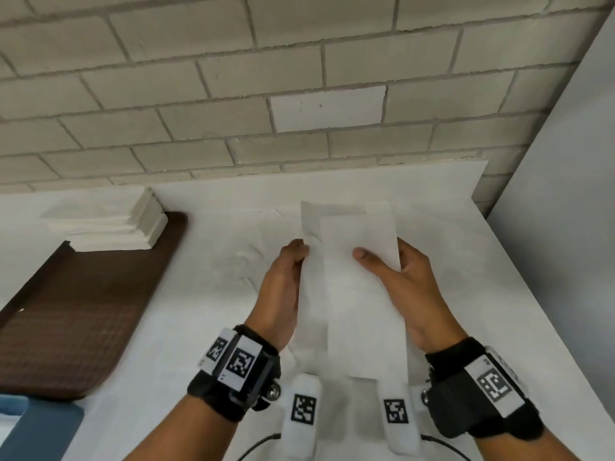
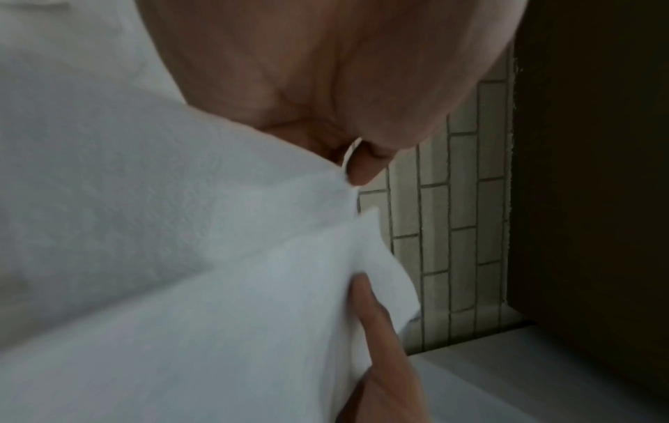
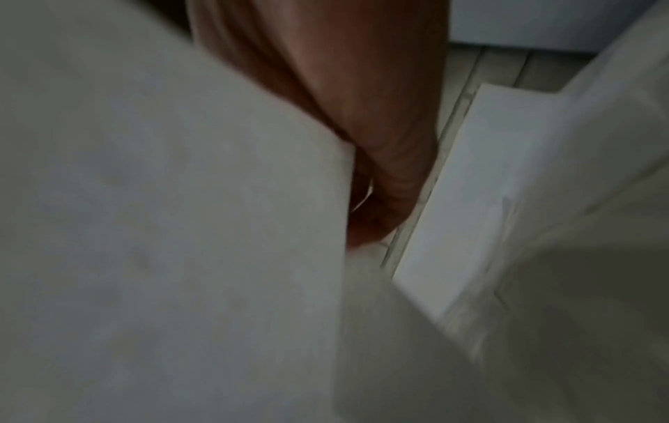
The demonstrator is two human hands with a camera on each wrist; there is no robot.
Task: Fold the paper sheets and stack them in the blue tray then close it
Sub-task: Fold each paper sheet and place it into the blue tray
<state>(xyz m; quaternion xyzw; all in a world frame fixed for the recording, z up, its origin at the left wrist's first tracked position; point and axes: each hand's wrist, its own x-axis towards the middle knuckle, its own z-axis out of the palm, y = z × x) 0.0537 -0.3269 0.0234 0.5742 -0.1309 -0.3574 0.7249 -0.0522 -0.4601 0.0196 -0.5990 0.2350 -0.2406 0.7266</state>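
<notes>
Between 2 hands: paper sheet (image 1: pixel 352 277), left hand (image 1: pixel 283 287) and right hand (image 1: pixel 399 277) pinching edges.

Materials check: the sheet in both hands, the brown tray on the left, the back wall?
Sheet: soft matte tissue-like paper; faint embossed texture, limp drape. Brown tray: probably plastic, fine grid texture, low sheen; hard to confirm. Back wall: painted brick or block, matte off-white, visible mortar joints.

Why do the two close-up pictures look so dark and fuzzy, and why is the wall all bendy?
Head view: bright and mostly sharp, but the wide lens bends the brick wall. Left wrist view: dim, the paper is blurred because it sits so near the lens. Right wrist view: darkest and smeared, paper and right hand both soft.
</notes>
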